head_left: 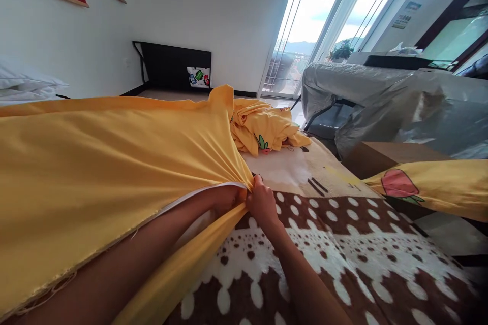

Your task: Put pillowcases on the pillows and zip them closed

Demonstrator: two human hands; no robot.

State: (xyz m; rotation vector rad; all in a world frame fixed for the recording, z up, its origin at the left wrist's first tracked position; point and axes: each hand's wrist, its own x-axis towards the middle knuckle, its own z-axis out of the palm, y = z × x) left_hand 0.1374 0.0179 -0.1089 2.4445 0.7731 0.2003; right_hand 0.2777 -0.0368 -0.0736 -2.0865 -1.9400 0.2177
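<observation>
A large yellow bedding cover is stretched across the left side, with a frayed seam and a pale strip along its opening. My left arm reaches inside that opening. My left hand, partly covered by cloth, is closed at the bunched corner. From outside, my right hand grips the same gathered corner, its fingers wrapped round the fabric. Creases fan out from where both hands meet. Below them lies a brown and cream spotted blanket.
A crumpled yellow cloth with printed shapes lies on the blanket's far end. At right, yellow printed fabric drapes over a cardboard box. Plastic-wrapped furniture stands behind it. A black folded panel leans against the wall.
</observation>
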